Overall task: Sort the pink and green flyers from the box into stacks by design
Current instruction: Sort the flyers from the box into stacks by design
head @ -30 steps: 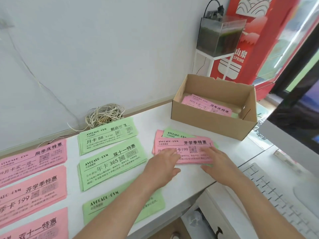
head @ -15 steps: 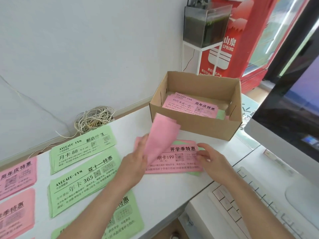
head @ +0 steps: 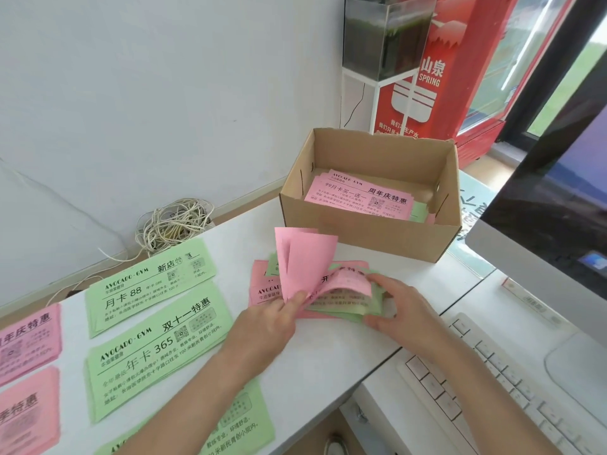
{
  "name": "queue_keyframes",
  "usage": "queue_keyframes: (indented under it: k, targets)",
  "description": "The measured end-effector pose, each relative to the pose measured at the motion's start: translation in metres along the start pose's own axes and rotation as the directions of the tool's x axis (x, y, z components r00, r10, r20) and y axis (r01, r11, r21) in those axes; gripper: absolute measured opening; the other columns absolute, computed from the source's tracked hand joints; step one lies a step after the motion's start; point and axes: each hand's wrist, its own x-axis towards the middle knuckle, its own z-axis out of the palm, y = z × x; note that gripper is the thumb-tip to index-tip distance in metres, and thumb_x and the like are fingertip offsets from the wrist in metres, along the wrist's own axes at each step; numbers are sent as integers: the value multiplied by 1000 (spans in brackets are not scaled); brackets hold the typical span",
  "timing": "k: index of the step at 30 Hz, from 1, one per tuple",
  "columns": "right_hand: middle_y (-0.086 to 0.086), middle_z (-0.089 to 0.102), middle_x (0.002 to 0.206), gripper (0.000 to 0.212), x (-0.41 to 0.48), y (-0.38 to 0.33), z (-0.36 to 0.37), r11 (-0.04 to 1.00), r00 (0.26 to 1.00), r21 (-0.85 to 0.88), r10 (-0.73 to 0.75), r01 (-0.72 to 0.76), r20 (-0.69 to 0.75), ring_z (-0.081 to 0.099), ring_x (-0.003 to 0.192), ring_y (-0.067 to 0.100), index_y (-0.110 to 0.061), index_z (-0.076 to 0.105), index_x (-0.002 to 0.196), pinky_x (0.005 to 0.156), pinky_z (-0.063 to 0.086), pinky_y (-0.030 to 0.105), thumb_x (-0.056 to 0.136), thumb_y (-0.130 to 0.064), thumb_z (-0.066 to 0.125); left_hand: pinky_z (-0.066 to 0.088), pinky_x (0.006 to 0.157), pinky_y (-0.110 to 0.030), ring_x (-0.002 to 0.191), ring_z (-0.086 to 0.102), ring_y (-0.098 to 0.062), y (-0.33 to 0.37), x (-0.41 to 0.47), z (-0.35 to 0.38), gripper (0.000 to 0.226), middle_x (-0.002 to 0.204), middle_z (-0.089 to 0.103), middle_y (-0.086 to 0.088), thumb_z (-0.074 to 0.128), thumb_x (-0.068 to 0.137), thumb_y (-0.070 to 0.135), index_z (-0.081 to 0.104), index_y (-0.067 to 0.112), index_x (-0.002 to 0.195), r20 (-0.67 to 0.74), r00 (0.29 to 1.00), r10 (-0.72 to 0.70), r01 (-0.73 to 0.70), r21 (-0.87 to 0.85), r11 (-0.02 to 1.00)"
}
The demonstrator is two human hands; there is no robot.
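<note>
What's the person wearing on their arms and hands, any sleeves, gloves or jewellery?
Both arms are bare as far as the frame shows, no sleeves. The left hand and right hand wear no gloves, and no ring, watch or bracelet is visible.

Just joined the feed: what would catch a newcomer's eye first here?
The left hand pinches pink flyers bent up off a mixed pile at desk centre, while the right hand holds its right end. Behind stands an open cardboard box with more flyers; green stacks lie to the left.
</note>
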Motion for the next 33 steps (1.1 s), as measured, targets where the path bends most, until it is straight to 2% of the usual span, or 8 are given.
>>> queue_keyframes:
  k: [5,10,13,19,24,26,29,33]
  targets:
    - [-11,57,119,57,-1,-4,-1,977,994,206,76,-58,-83,54,103,8,-32,49,134,86,42,26,82,-37,72,38,35,-28,49,57,-21,4,0,-3,53,69,63,3,66,76,23,53,13,127,-12,1000,-15,14,-9,1000]
    - [-8,60,109,52,2,-8,3,949,983,285,162,-132,-84,57,98,8,-27,55,130,81,41,22,82,-27,74,48,48,-33,56,58,-29,1,4,-15,61,122,48,25,43,96,12,22,41,145,-50,921,-387,326,-447,833]
    - [-6,63,106,42,5,-7,7,939,972,310,198,-150,-129,60,94,10,-23,60,123,79,44,24,83,-23,73,51,52,-41,59,60,-31,-3,-3,-15,71,121,60,1,39,94,15,7,56,142,-49,940,-337,267,-507,820]
    - [0,60,102,20,13,-9,15,980,933,153,173,-130,-314,56,100,20,-18,71,104,83,38,26,93,-26,57,37,31,-25,34,49,-22,2,0,-12,72,81,73,8,62,86,27,25,15,147,-50,980,-192,176,-223,959]
    - [10,73,81,69,19,-26,-2,688,940,671,339,-277,40,59,65,17,-12,76,84,62,43,30,98,-58,27,57,54,-32,85,71,-21,0,-6,-3,55,104,71,4,68,66,12,59,22,119,46,997,-55,62,-160,985]
    - [9,73,76,61,25,-27,-5,734,946,610,313,-300,88,58,59,16,-12,77,85,61,47,31,96,-56,36,59,60,-33,94,69,-22,4,-9,-3,59,109,70,2,76,54,0,67,23,107,77,996,-53,63,-133,989]
    - [4,71,76,12,36,-28,-2,883,957,385,289,-270,7,58,58,18,-19,72,87,55,49,31,88,-17,60,59,68,-32,101,67,-22,4,-13,-1,77,113,69,2,75,39,-11,69,22,108,113,989,-92,110,-158,981]
    - [3,71,77,29,34,-22,1,932,979,324,192,-159,-72,56,60,18,-26,66,81,52,42,27,85,0,52,27,113,-26,136,36,-15,5,-19,-11,67,144,43,3,48,76,-13,51,20,134,131,971,-202,237,-386,892]
